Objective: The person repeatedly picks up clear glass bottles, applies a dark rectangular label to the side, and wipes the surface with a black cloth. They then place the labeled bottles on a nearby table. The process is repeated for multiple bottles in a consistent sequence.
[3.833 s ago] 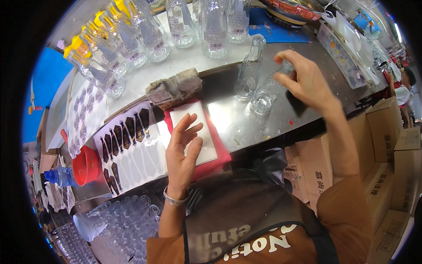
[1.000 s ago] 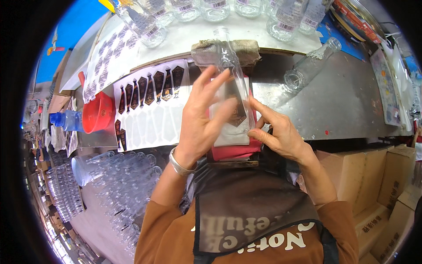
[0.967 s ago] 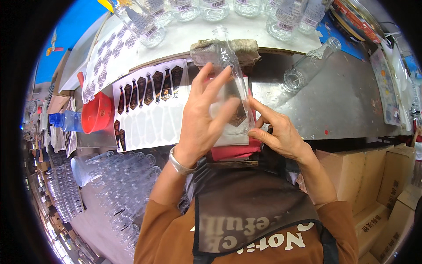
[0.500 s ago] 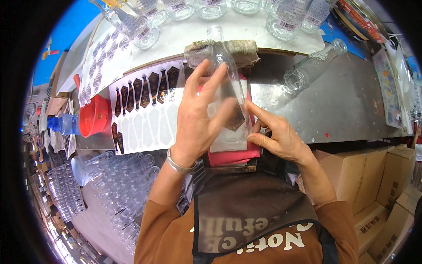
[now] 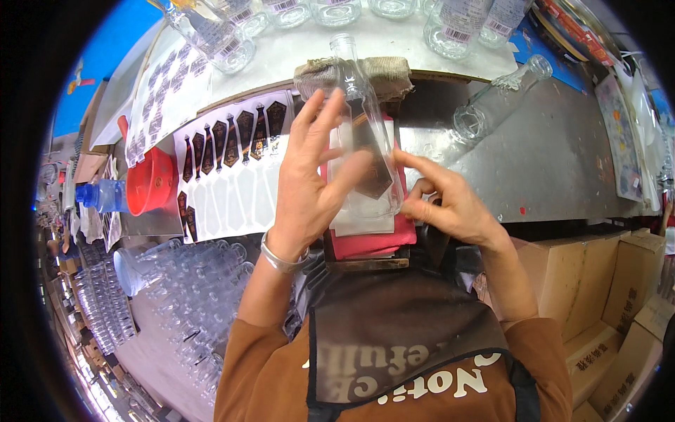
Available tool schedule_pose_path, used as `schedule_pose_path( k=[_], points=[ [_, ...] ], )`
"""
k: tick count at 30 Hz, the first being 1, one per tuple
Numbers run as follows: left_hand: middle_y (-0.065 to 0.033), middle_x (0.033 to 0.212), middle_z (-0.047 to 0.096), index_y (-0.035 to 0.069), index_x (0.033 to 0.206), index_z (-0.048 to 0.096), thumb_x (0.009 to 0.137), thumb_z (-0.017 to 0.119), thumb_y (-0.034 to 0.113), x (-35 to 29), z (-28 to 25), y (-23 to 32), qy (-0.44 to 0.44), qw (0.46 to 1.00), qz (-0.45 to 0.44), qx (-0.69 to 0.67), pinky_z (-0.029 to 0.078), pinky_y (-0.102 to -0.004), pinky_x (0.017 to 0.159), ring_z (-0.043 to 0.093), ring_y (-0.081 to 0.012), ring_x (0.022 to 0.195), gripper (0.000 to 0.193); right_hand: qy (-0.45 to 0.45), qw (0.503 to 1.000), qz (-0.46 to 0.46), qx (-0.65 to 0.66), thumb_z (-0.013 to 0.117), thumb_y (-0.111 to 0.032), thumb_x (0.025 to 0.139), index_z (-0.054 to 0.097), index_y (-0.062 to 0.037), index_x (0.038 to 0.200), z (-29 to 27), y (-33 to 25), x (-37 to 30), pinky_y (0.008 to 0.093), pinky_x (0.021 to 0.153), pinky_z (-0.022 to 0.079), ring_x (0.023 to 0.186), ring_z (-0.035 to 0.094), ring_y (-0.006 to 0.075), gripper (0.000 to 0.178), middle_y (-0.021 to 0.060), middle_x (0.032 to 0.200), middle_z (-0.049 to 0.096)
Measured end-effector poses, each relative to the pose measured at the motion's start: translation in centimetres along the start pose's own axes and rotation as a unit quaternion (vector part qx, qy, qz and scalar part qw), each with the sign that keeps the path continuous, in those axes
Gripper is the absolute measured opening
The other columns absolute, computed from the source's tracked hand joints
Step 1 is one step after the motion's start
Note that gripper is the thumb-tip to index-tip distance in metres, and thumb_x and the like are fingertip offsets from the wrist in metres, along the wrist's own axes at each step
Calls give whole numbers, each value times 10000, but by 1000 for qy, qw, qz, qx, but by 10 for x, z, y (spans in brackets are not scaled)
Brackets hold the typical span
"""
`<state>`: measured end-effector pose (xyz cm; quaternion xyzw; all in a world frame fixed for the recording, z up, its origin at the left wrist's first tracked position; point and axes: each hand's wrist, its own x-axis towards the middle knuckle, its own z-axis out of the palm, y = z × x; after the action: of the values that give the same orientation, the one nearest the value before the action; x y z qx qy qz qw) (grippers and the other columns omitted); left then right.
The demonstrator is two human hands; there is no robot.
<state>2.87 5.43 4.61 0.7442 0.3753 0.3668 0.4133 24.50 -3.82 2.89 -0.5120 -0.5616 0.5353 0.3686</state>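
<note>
A clear glass bottle point(image 5: 360, 88) lies in front of me, its neck on a folded cloth point(image 5: 390, 76) and its body over white paper on a pink pad point(image 5: 376, 244). A dark tie-shaped label point(image 5: 370, 151) shows on the bottle. My left hand point(image 5: 306, 179) is over the bottle's left side, fingers spread, its thumb blurred across the label. My right hand point(image 5: 450, 204) holds the bottle's lower right edge with index finger and thumb, the other fingers curled. Left of the bottle lies a sheet of dark tie-shaped labels point(image 5: 232, 137), its lower rows mostly bare backing.
Another glass bottle point(image 5: 496, 102) lies on the metal table at right. Several labelled bottles point(image 5: 450, 32) stand along the back shelf. A red tub point(image 5: 151, 184) and a blue-capped bottle point(image 5: 109, 197) are at left. Many bottles point(image 5: 200, 295) stand lower left; cardboard boxes point(image 5: 569, 281) lower right.
My left hand has shifted slightly left, uncovering more of the label. My right hand has stayed at the bottle's lower edge, its index finger slightly higher.
</note>
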Motion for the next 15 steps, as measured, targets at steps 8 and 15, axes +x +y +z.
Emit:
schedule_pose_path(
  k=[8,15],
  points=[
    [-244,1524,395,11,1580,221,887,740,79,-38,10,-10,-34,976,-106,-185,473,-446,1054,469,-340,1374,868,103,994,14,26,732,-281,904,490,82,1398,12,-20,18,307,800,539,815,690,176,659,186,1241,675],
    [-239,1446,492,-70,1526,291,969,641,48,-32,8,-9,-21,952,-150,-267,455,-378,1073,529,-272,1311,668,123,992,-5,-8,724,-233,916,527,62,1369,20,-16,22,255,757,522,837,650,117,575,170,1212,662]
  ],
)
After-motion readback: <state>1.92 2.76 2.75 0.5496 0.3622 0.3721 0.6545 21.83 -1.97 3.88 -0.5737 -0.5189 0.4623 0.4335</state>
